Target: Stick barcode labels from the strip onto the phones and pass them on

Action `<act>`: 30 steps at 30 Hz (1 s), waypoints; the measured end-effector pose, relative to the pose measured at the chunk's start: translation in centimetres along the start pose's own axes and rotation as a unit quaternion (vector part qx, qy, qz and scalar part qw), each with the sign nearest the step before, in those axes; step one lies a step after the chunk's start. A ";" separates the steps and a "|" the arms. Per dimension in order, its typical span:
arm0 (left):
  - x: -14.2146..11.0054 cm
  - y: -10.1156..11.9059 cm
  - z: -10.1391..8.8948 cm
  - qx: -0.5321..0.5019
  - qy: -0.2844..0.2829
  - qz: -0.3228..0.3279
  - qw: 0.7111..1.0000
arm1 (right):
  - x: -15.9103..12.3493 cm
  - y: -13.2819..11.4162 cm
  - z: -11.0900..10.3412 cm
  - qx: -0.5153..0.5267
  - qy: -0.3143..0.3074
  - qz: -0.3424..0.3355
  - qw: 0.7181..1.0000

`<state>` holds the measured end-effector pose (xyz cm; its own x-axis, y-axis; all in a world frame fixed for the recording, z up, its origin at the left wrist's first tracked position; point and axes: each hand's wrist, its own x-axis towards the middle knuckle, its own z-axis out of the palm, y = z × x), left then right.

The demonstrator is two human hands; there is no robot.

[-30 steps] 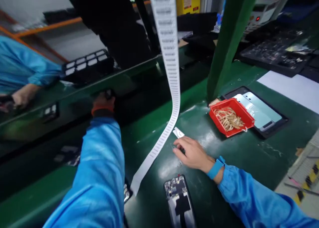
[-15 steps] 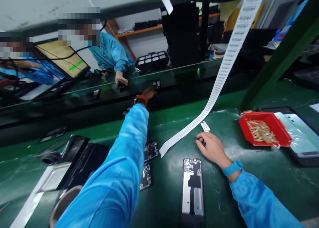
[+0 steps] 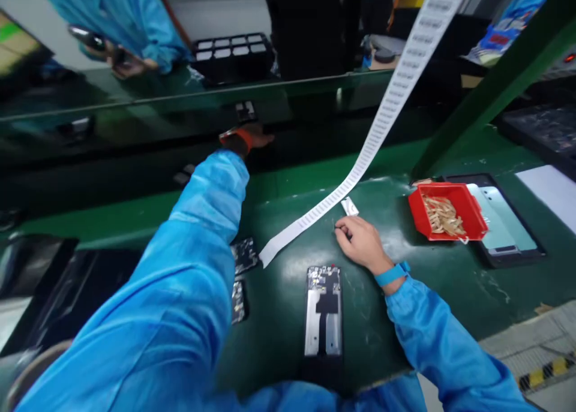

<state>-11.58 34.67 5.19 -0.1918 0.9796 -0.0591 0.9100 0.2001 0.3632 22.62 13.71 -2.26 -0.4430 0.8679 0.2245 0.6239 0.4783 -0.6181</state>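
Note:
My left arm in a blue sleeve stretches far forward; my left hand (image 3: 255, 139), with an orange band at the wrist, lies over the dark conveyor belt (image 3: 135, 160) close to a small dark part (image 3: 245, 110), and its fingers are mostly hidden. My right hand (image 3: 360, 243) rests on the green bench with fingers curled, pinching something small and dark that I cannot make out, beside a small white label piece (image 3: 349, 206). An opened phone body (image 3: 323, 309) lies face down just in front of it.
A long white label strip (image 3: 382, 121) hangs down onto the bench. A red tray of tan strips (image 3: 446, 211) stands right, beside a black tray with pale blue covers (image 3: 504, 223). Circuit boards (image 3: 243, 268) lie left of the phone. Another person's sleeve (image 3: 121, 16) shows across the belt.
The view has tipped downward and shifted. My left hand stays stretched out over the belt; the small part now lies beyond it. My right hand has hardly moved on the bench.

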 end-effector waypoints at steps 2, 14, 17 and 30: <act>-3.4 1.0 -0.5 0.030 -0.043 0.012 0.999 | -0.1 0.3 -0.1 0.005 0.001 0.001 1.000; -28.6 4.4 7.2 -0.127 -0.011 0.040 0.991 | 2.3 -2.4 2.8 0.050 0.047 -0.033 0.997; -29.5 6.0 7.9 -0.279 0.002 0.052 0.959 | 2.4 -2.9 3.4 0.084 0.056 -0.027 0.995; -30.9 7.1 11.3 -0.731 -0.148 -0.019 0.665 | 0.3 -3.5 1.4 0.157 0.019 -0.028 0.987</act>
<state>4.94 6.02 -0.89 0.0736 0.9779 -0.1955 -0.4664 0.2071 0.8600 19.43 12.12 -1.09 -0.4424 0.8487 0.2897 0.3664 0.4659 -0.8054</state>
